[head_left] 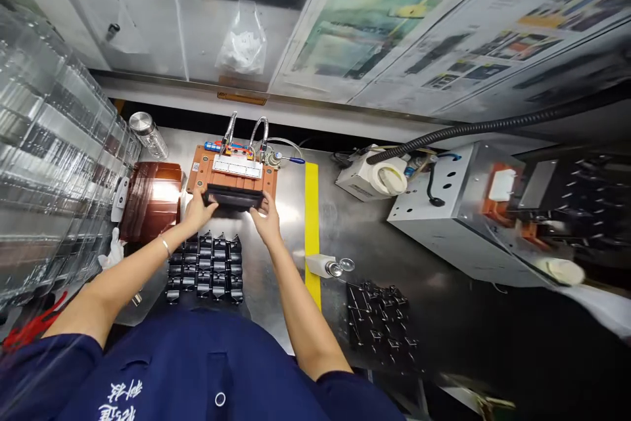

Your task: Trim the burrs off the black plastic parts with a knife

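Note:
A long black rectangular part [233, 198] is held level between my two hands at the front edge of an orange-brown fixture [197, 168]. My left hand [199, 209] grips its left end, thumb toward the front. Around the right end are the fingers of my right hand [267, 216]. Whether the part rests on the fixture or is just in front of it, I cannot tell. On the fixture lies a white strip [237, 167] with small dark marks, below two bent metal hoses [261, 129]. Several black moulded parts [206, 268] stand in rows nearer my body.
Left of the fixture are a brown roll [152, 201], a lidded glass jar [144, 129] and stacked clear trays [54, 145]. Yellow tape [312, 211] crosses the metal bench. A small white bottle [323, 266], more black parts [379, 322] and a grey machine [448, 224] are right.

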`<state>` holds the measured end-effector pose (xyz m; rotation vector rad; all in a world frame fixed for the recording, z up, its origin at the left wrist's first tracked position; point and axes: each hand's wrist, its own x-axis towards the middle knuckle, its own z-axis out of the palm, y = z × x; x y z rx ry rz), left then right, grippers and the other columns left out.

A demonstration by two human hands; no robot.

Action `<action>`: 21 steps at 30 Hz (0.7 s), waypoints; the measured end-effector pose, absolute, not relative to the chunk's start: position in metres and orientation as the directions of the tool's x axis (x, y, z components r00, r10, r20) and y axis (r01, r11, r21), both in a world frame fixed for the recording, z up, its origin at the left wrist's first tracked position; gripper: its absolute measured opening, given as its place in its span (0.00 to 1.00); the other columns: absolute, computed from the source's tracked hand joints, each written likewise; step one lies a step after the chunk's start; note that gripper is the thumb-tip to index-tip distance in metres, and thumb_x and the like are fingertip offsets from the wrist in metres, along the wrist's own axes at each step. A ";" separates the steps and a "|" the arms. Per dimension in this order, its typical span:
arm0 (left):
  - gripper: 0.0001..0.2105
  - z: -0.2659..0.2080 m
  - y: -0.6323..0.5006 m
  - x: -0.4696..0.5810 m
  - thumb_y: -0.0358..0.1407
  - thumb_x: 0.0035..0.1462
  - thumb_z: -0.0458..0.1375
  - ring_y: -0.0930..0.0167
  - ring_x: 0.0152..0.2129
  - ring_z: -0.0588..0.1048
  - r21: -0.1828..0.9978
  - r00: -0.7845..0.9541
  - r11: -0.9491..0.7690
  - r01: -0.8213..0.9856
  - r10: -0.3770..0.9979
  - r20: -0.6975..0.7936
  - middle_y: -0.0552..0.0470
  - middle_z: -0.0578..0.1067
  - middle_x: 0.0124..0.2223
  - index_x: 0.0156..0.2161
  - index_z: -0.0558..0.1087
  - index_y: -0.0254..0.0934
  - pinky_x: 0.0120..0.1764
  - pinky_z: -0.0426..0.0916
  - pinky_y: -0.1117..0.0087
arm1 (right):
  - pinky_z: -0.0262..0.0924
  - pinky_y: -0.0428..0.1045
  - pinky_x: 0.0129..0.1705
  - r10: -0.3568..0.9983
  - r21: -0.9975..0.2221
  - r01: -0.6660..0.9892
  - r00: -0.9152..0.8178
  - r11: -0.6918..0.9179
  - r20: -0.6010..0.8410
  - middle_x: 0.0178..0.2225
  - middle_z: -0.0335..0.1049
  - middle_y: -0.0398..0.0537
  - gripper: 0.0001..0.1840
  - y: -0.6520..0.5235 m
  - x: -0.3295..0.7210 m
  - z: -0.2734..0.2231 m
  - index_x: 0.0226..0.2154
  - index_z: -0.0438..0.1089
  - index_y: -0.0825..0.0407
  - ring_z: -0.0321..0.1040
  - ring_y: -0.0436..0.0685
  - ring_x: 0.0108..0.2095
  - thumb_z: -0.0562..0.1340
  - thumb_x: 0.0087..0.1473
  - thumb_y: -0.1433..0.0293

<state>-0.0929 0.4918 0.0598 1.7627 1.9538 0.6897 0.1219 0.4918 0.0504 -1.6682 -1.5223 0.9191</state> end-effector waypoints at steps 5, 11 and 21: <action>0.13 0.080 0.391 -0.123 0.31 0.55 0.55 0.64 0.48 0.75 0.652 0.065 -0.256 0.714 0.951 0.302 0.43 0.77 0.46 0.47 0.68 0.37 0.51 0.70 0.56 | 0.67 0.51 0.43 0.988 -0.867 0.485 -0.029 -0.116 -0.149 0.44 0.74 0.52 0.21 0.422 0.120 0.087 0.46 0.67 0.52 0.70 0.57 0.45 0.52 0.50 0.72; 0.13 0.114 0.349 -0.142 0.30 0.58 0.50 0.66 0.49 0.74 0.439 0.297 -0.593 0.675 0.763 0.574 0.48 0.79 0.44 0.46 0.71 0.41 0.54 0.70 0.56 | 0.64 0.48 0.31 0.859 -0.889 0.452 -0.426 -0.069 -0.283 0.23 0.74 0.45 0.12 0.356 0.053 0.140 0.38 0.71 0.50 0.71 0.56 0.25 0.63 0.47 0.67; 0.27 0.325 0.322 -0.290 0.41 0.58 0.59 0.59 0.54 0.68 0.115 -0.158 0.112 0.987 0.539 0.827 0.42 0.66 0.56 0.60 0.60 0.40 0.58 0.64 0.55 | 0.70 0.57 0.40 0.828 -0.831 0.510 -0.549 0.222 -0.116 0.36 0.77 0.55 0.20 0.402 0.018 0.123 0.48 0.70 0.54 0.75 0.60 0.35 0.54 0.58 0.62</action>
